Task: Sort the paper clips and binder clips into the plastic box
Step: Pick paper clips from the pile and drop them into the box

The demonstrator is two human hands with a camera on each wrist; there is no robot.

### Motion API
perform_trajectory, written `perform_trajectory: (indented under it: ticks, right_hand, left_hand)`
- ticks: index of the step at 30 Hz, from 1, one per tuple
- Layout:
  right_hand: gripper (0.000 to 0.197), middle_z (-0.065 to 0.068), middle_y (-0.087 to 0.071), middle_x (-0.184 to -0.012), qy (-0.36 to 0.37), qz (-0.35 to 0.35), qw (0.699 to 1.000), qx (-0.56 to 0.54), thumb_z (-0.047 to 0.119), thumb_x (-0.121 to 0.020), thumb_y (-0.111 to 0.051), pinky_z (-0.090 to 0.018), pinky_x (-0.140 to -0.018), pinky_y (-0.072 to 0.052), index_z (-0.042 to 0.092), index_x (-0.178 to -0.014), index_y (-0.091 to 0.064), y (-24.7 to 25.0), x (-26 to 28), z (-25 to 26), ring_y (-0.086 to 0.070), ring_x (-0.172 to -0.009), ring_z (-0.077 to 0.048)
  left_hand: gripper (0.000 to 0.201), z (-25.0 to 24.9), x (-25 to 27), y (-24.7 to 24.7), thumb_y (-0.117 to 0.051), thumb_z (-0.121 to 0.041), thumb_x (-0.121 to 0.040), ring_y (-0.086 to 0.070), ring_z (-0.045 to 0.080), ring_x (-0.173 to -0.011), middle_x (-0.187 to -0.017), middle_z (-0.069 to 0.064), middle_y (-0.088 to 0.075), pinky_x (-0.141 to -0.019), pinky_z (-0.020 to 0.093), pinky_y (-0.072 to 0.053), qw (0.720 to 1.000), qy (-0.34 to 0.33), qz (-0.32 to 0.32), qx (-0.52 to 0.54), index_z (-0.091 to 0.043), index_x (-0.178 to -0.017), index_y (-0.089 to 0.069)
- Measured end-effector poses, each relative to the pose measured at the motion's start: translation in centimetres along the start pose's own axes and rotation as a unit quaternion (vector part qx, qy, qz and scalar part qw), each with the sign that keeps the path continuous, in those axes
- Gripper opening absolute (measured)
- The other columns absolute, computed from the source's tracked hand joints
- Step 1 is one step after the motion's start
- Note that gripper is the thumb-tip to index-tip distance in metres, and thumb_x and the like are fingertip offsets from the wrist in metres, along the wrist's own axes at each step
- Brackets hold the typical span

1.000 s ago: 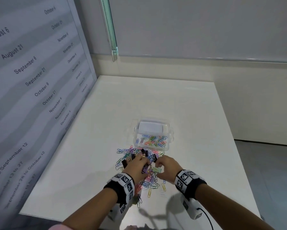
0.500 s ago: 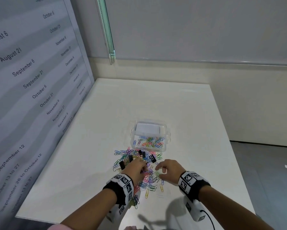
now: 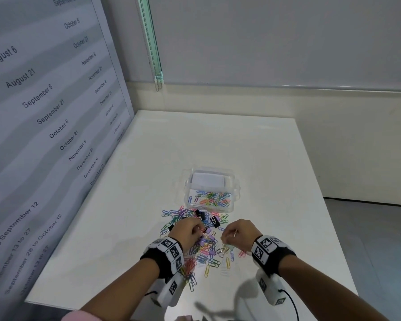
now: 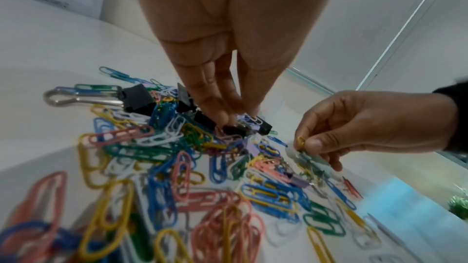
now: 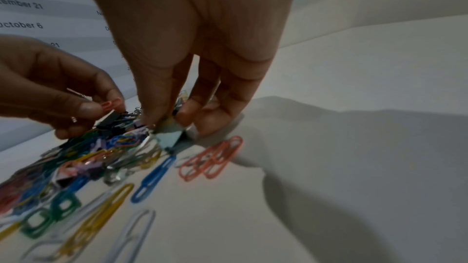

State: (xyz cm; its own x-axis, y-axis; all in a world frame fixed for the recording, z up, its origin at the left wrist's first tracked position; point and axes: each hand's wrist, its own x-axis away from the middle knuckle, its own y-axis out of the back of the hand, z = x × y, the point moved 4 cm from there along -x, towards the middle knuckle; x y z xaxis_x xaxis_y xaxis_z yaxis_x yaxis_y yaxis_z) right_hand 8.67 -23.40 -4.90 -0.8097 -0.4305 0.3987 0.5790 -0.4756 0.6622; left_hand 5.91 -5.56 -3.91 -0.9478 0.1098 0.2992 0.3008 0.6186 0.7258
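We're mid-pick at the lower centre of the head view: left hand (image 3: 187,230) is pinched on a pink paper clip (image 5: 111,105) above the black binder clips (image 4: 138,97), and right hand (image 3: 239,232) is pinched on a yellow paper clip (image 4: 301,141) with a pale green binder clip (image 5: 168,135) under its fingertips. Best to lift straight up so tangled neighbours drop off, then carry each type to its own section. The pile (image 3: 202,246) is thin, mixed-colour wire loops, heavily overlapped, just below the plastic box (image 3: 234,205) on the tabletop (image 3: 276,181). Its near section holds paper clips; the far section shows none.
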Motion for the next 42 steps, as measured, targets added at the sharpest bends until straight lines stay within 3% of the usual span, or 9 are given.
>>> perform_trajectory:
  ticks: [7,9,13,17,20,29,33,36,42]
  right_hand:
    - [0.016,-0.002,-0.074,-0.092,0.025,-0.052,0.998,0.009,0.014,-0.079,-0.058,-0.001,-0.058,-0.031,0.013,-0.083,-0.073,1.2,0.1,1.1,-0.051,-0.065,0.001]
    - [0.021,0.0,-0.074,-0.092,0.049,-0.033,0.998,0.029,0.011,-0.078,-0.053,-0.005,-0.061,-0.037,0.015,-0.083,-0.072,0.7,0.4,2.1,-0.052,-0.063,0.003]
    - [0.032,-0.003,-0.074,-0.095,0.085,0.03,0.993,0.077,0.005,-0.077,-0.043,-0.023,-0.078,-0.051,0.013,-0.087,-0.072,-1.7,1.1,3.4,-0.065,-0.084,-0.016]
    - [0.024,-0.007,-0.064,-0.108,0.097,0.087,0.983,0.126,0.013,-0.077,-0.059,-0.028,-0.082,-0.045,0.013,-0.101,-0.064,-4.0,1.5,3.4,-0.059,-0.099,-0.022]
    - [0.042,-0.007,-0.055,-0.111,0.088,0.094,0.985,0.116,0.022,-0.067,-0.074,-0.028,-0.079,-0.04,0.015,-0.105,-0.055,-4.8,1.8,3.0,-0.054,-0.1,-0.024]
    - [0.017,-0.001,-0.06,-0.092,0.091,0.023,0.991,0.093,0.011,-0.076,-0.06,-0.019,-0.064,-0.034,0.014,-0.093,-0.06,-4.2,2.3,1.4,-0.051,-0.081,-0.017]
    - [0.028,0.004,-0.049,-0.096,0.08,0.003,0.993,0.088,0.02,-0.075,-0.065,-0.022,-0.074,-0.033,0.016,-0.101,-0.058,-3.7,2.7,0.8,-0.051,-0.089,-0.017]
    - [0.047,0.0,-0.048,-0.106,0.037,0.011,0.994,0.105,0.03,-0.072,-0.071,-0.024,-0.075,-0.031,0.017,-0.112,-0.052,-3.8,2.5,0.3,-0.049,-0.093,-0.018]
    - [0.021,-0.005,-0.058,-0.1,0.033,0.047,0.991,0.124,0.02,-0.077,-0.066,-0.024,-0.072,-0.033,0.013,-0.097,-0.063,-4.2,2.0,1.1,-0.056,-0.099,-0.025]
  left_hand:
    - [0.016,0.1,1.5,-1.1,-0.054,-0.011,-0.085,-0.056,0.012,-0.077,-0.089,0.004,-0.065,-0.069,0.016,-0.043,0.992,-0.029,0.082,-0.091,-0.012,-0.095,-0.066]
    - [0.018,0.7,2.2,-1.3,-0.052,-0.011,-0.086,-0.06,0.017,-0.084,-0.092,0.003,-0.063,-0.074,0.021,-0.047,0.993,-0.022,0.059,-0.096,-0.013,-0.1,-0.064]
    - [0.026,1.9,3.4,-1.7,-0.05,-0.014,-0.088,-0.058,0.019,-0.098,-0.11,0.003,-0.06,-0.085,0.026,-0.046,0.995,-0.017,0.02,-0.092,-0.018,-0.113,-0.057]
    - [0.05,2.3,4.0,-2.5,-0.065,-0.039,-0.079,-0.051,0.015,-0.106,-0.119,-0.003,-0.047,-0.09,0.026,-0.045,0.995,-0.005,0.056,-0.084,-0.024,-0.123,-0.049]
    - [0.067,2.0,4.1,-3.2,-0.071,-0.045,-0.07,-0.044,0.016,-0.111,-0.12,-0.002,-0.041,-0.092,0.032,-0.045,0.991,-0.013,0.07,-0.115,-0.024,-0.127,-0.043]
    - [0.015,1.0,3.0,-2.6,-0.06,-0.013,-0.084,-0.047,0.013,-0.083,-0.092,-0.003,-0.045,-0.072,0.021,-0.035,0.995,-0.019,0.049,-0.082,-0.014,-0.1,-0.06]
    - [0.008,1.3,2.8,-1.7,-0.06,-0.008,-0.084,-0.052,0.01,-0.079,-0.087,-0.004,-0.055,-0.073,0.019,-0.043,0.998,0.002,0.044,-0.048,-0.015,-0.087,-0.065]
    - [0.01,1.8,2.5,-1.3,-0.061,-0.006,-0.084,-0.05,0.002,-0.061,-0.076,-0.004,-0.059,-0.055,0.006,-0.038,0.999,0.023,0.045,-0.012,-0.015,-0.084,-0.067]
    - [0.006,0.0,0.8,1.4,-0.064,-0.009,-0.083,-0.049,0.004,-0.06,-0.07,-0.009,-0.058,-0.057,0.013,-0.042,0.997,0.045,-0.005,0.057,-0.012,-0.084,-0.069]
